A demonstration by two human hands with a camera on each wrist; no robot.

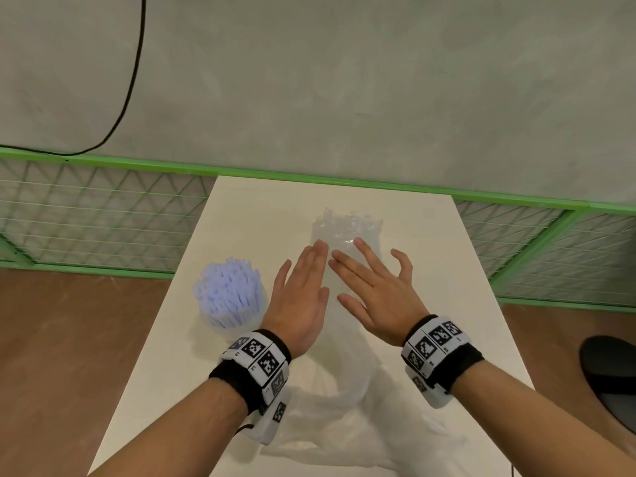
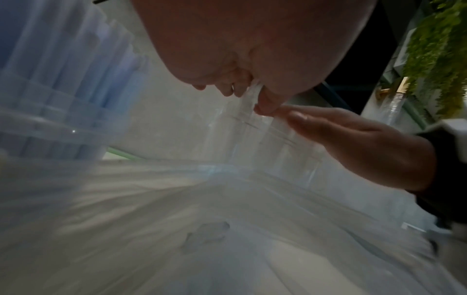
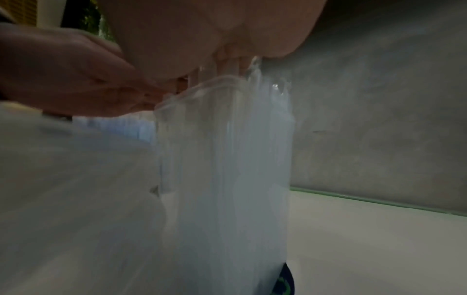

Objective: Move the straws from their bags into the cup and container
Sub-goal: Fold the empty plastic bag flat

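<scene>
Clear straws (image 1: pixel 347 228) stand upright in a clear container (image 3: pixel 222 159) at the middle of the white table (image 1: pixel 464 304). Both hands lie flat over the straw tops with straight fingers. My left hand (image 1: pixel 309 270) touches them from the left and my right hand (image 1: pixel 361 266) from the right, fingertips almost meeting. In the left wrist view my fingers (image 2: pixel 237 85) rest on the clear straws (image 2: pixel 248 103). Pale blue straws (image 1: pixel 227 290) fill a clear cup (image 2: pixel 50 127) to the left of my left hand. Empty clear bags (image 1: pixel 344 425) lie crumpled under my wrists.
A green mesh fence (image 1: pixel 103 215) runs behind and beside the table, below a grey wall with a black cable (image 1: pixel 134 63). A dark rounded object (image 1: pixel 609 380) sits off the table's right edge. Brown floor lies on both sides.
</scene>
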